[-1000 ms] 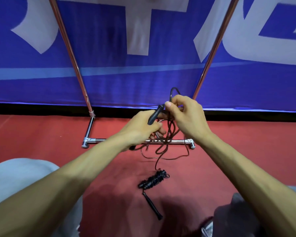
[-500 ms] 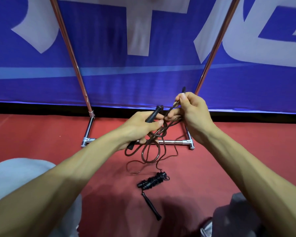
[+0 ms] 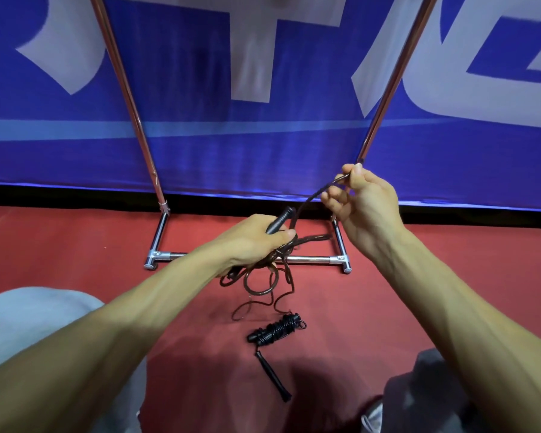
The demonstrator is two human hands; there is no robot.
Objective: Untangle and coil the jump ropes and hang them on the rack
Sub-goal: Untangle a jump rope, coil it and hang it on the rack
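Roughly halfway: wound black jump rope [image 3: 275, 331] lies at six o'clock.
Left hand [image 3: 256, 242] grips another's black handle [image 3: 280, 218]; right hand [image 3: 363, 207] pinches its tangled cord [image 3: 309, 200].

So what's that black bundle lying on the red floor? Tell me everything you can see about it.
It is a black jump rope, already wound up: thin shiny cord wrapped in tight turns around a thicker core, probably a handle. One slim black handle trails loose, pointing toward the person. It lies flat on the red floor, nearer than the rack's base bar. The other rope dangles close to it; whether they touch is unclear.
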